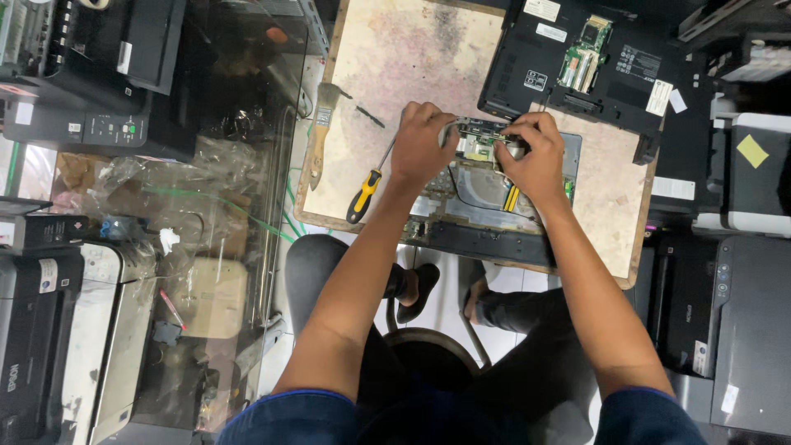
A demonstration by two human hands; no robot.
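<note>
Both hands work on an opened laptop chassis [494,206] lying on the worn board [395,58]; the left hand [422,144] and right hand [535,156] are each closed around an end of a small green circuit board [478,132], raised just above the chassis. The stripping looks well along: the black base [577,58] lies apart behind, its inner board exposed; the screwdriver [368,188] and brush [321,132] rest unused at left; more parts remain in the chassis.

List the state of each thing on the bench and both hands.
Grey opened laptop base: cover off, internals exposed, lying flat.
Small green circuit board: held between both hands over the base.
Left hand: grip closed on the board's left end.
Right hand: grip closed on its right end.
Black laptop shell: underside up, bay open.
Yellow-handled screwdriver: lying loose.
Wooden-handled brush: lying loose.
</note>
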